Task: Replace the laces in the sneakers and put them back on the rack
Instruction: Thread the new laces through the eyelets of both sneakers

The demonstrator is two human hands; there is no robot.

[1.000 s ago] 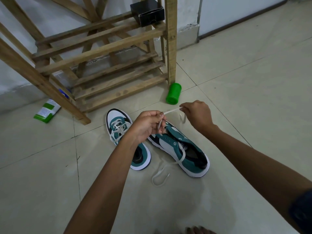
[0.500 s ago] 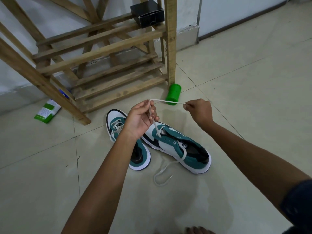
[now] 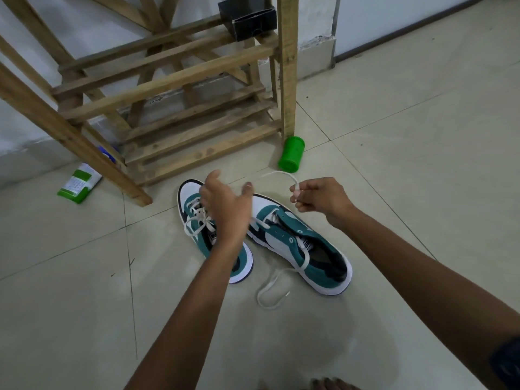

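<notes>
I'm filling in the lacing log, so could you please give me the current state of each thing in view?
left sneaker: on the floor, laced
right sneaker: on the floor, mostly unlaced
lace: one end loose on the floor, the other pinched
left hand: open, holding nothing
right hand: pinches the lace
rack: standing, holds no sneakers
black box: on the rack
green container: lying on its side

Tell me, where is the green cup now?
In the head view the green cup lies on its side on the floor, at the foot of the wooden rack's right post, beyond the sneakers.
</notes>
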